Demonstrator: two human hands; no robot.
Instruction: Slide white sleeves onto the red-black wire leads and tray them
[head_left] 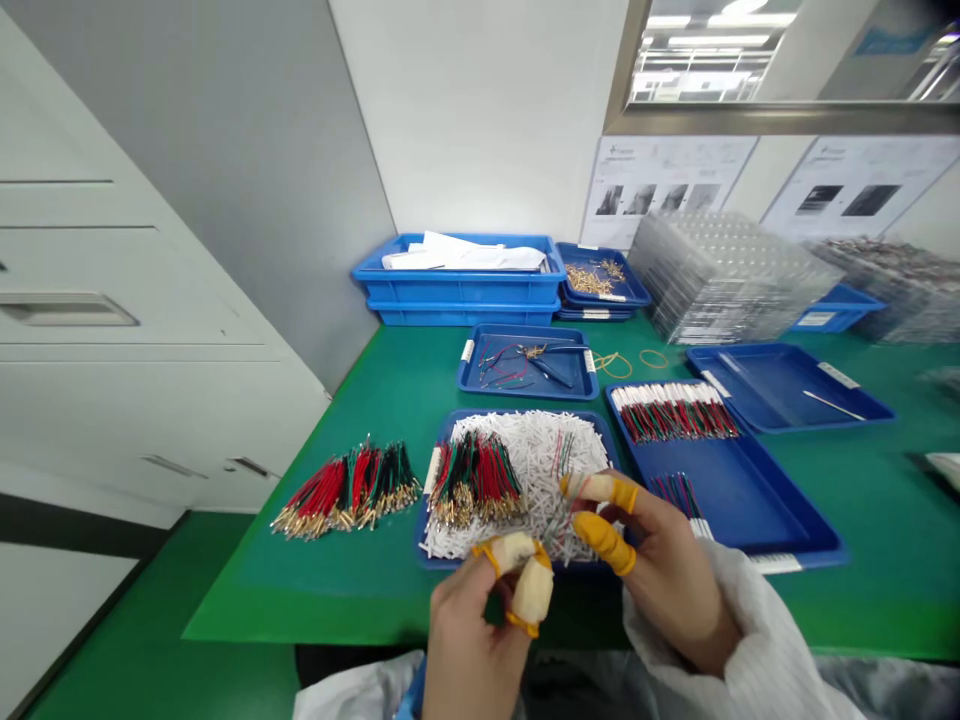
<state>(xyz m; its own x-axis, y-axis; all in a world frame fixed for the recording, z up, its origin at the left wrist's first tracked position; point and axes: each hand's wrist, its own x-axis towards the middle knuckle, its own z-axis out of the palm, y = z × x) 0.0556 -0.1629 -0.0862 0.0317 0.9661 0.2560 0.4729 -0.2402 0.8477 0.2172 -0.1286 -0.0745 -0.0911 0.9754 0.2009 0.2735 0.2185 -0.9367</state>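
My left hand [487,610] is closed in a pinch at the front edge of a blue tray [450,425]; what its fingertips hold is too small to make out. Just right of it, my right hand [660,545] has thumb and forefinger around a blurred thin wire [559,518] slanting toward the left fingertips. Pale wraps and yellow finger cots cover fingers on both hands. Beneath them, the tray is filled with short white tubes [536,430]. A bundle of red, black and green wires [478,480] with gold-coloured ends lies on the tubes.
More wire bundles [349,488] lie on the green table [247,590] to the left. At right, a long blue tray [742,500] holds white-tipped wires [675,410]. Behind are a tray with pliers [551,372], stacked blue bins [457,290] and clear plastic trays [720,270].
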